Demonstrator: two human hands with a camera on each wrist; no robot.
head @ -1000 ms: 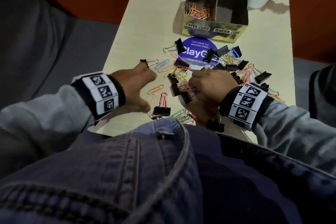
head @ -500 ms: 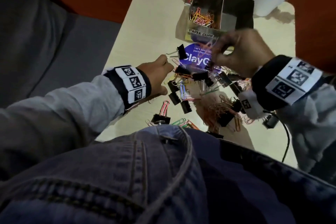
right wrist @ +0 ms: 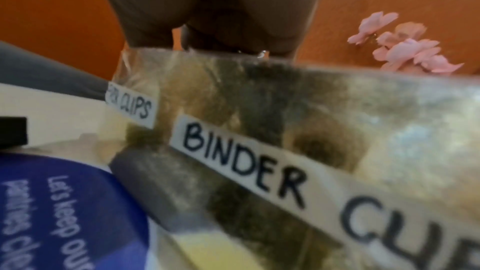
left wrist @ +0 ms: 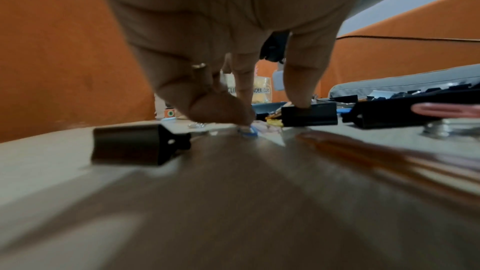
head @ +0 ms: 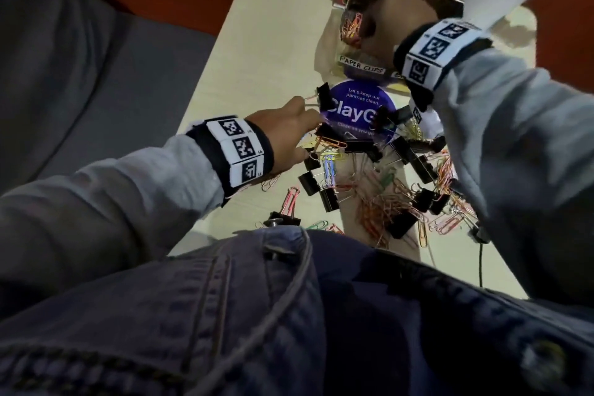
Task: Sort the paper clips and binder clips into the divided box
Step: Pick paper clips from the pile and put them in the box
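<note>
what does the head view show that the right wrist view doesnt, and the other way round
Only the head view shows the left hand low among the loose binder clips and paper clips on the table, the right hand over the divided box, and paper clips already in the left compartment.

Only the right wrist view shows the full BINDER CLIPS label, which the right wrist covers in the head view.

Both show the box front, the purple sticker and the pink flowers.
</note>
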